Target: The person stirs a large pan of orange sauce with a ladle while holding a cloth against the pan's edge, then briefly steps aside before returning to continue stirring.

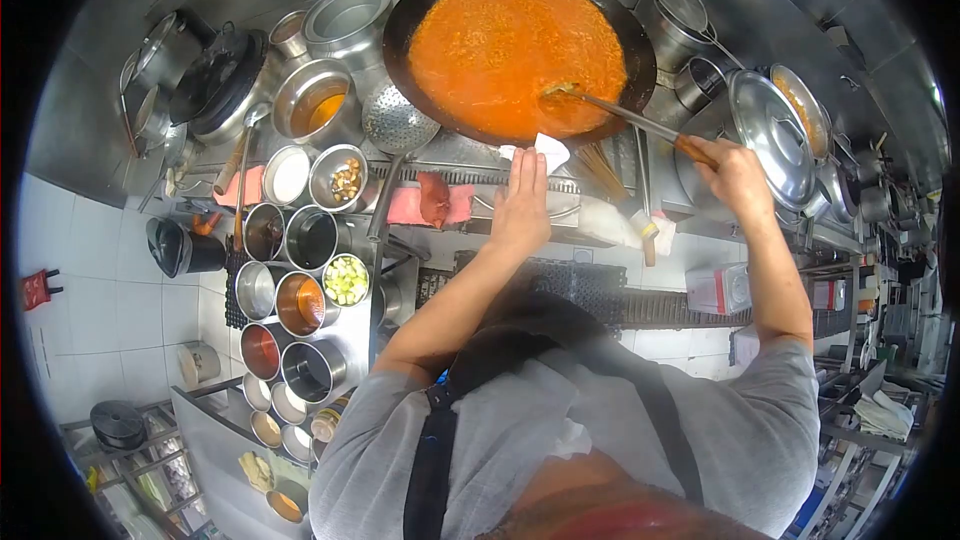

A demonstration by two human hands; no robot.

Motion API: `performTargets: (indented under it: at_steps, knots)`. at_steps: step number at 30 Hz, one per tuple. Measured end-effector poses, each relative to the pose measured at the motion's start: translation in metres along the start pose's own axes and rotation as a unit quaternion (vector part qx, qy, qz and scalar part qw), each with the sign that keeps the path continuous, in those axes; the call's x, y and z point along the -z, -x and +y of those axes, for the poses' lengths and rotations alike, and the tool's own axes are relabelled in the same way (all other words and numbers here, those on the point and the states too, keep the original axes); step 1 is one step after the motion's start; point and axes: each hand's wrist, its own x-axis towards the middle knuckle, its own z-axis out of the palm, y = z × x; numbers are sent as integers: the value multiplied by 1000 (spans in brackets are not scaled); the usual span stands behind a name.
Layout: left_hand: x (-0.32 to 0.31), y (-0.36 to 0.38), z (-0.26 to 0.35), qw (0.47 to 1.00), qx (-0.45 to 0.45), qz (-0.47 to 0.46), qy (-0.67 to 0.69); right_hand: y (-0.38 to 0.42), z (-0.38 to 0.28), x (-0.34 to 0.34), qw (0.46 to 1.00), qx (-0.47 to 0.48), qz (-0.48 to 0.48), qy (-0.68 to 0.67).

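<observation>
A large black wok [394, 35] is filled with orange sauce [515, 40] that has small bits on its surface. My right hand [737, 175] is wrapped round the wooden grip of a long-handled metal stirring utensil [625, 114]. Its head lies mostly sunk in the sauce near the wok's right side. At the wok's near rim, my left hand [522, 205] holds a white cloth [551, 151], fingers straight and side by side; the thumb is hidden. A perforated skimmer [398, 118] rests just left of the wok.
Several metal pots stand to the left, including one with chopped green vegetables [346, 280]. Pink cloths [403, 205] lie along the stove's front edge. A bamboo brush [604, 172] is between my hands. Metal lids [770, 140] and a strainer [678, 0] are at right.
</observation>
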Motion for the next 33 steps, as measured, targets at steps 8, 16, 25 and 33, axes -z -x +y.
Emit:
performTargets:
  at_steps: [8, 16, 25, 33]
  knots:
    - [-1, 1, 1, 998, 9, 16, 63, -53, -15, -74, 999, 30, 5, 28]
    - [2, 1, 3, 1000, 7, 18, -8, -125, -17, -124, 1000, -22, -15, 9]
    - [6, 2, 8, 999, 28, 2, 18, -178, 23, -143, 994, -109, -31, 7]
    - [5, 0, 8, 1000, 21, -1, -13, -125, 79, -76, 989, -138, 45, -38]
